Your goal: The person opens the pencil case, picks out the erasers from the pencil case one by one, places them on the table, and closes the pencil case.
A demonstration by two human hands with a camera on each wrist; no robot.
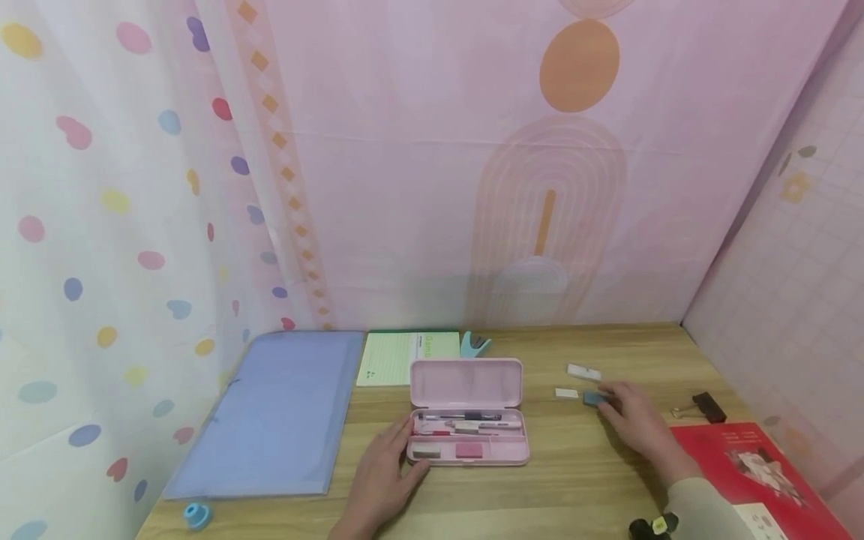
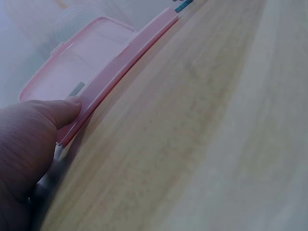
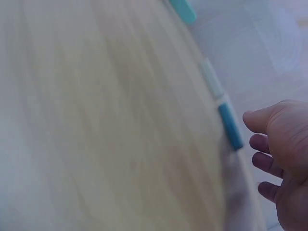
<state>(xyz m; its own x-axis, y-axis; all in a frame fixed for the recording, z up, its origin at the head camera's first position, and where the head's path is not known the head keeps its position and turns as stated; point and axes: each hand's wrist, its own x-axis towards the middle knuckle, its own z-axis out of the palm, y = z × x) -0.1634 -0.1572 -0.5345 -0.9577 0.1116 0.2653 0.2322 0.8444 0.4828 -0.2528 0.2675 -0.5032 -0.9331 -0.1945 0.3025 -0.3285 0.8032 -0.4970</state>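
A pink pencil case (image 1: 467, 384) lies with its lid raised, holding several pens (image 1: 466, 416), a pink eraser (image 1: 469, 450) and a small grey block (image 1: 427, 453). At its near left corner, my left hand (image 1: 383, 472) holds the case between thumb and fingers; in the left wrist view the thumb (image 2: 65, 109) is on the front wall and the fingers are hidden. My right hand (image 1: 634, 420) reaches over a blue eraser (image 1: 593, 398). In the right wrist view, the thumb and loosely bent fingers stand apart beside the blue block (image 3: 231, 126).
A white eraser (image 1: 566, 393) and a white block (image 1: 583, 372) lie near the right hand. Around them are a black binder clip (image 1: 709, 407), red booklet (image 1: 749, 457), blue folder (image 1: 277, 412), notepad (image 1: 388, 360), light-blue clip-like object (image 1: 475, 345) and small blue round piece (image 1: 197, 515).
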